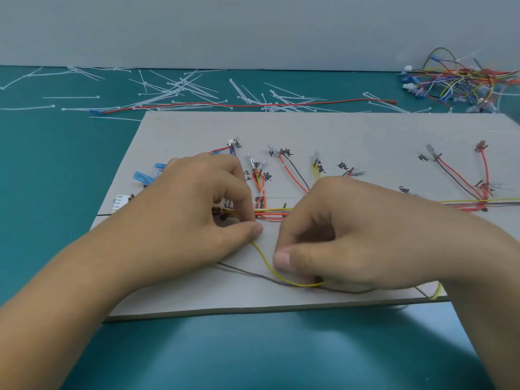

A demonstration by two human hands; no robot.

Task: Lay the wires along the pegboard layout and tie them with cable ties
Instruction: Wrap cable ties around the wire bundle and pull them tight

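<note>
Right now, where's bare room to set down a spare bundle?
Free: far strip of the board, behind the terminals; the mat left of it. Crowded: cable ties behind, wire pile far right, left hand and right hand gripping the yellow wire mid-board.

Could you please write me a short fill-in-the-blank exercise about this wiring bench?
1. The left hand and the right hand each hold the loose wire coloured ____.
2. Among the cable ties beyond the board lies one long wire coloured ____.
3. The tangled wire heap sits at the mat's far ____ corner.
Missing words: yellow, red, right.
</note>
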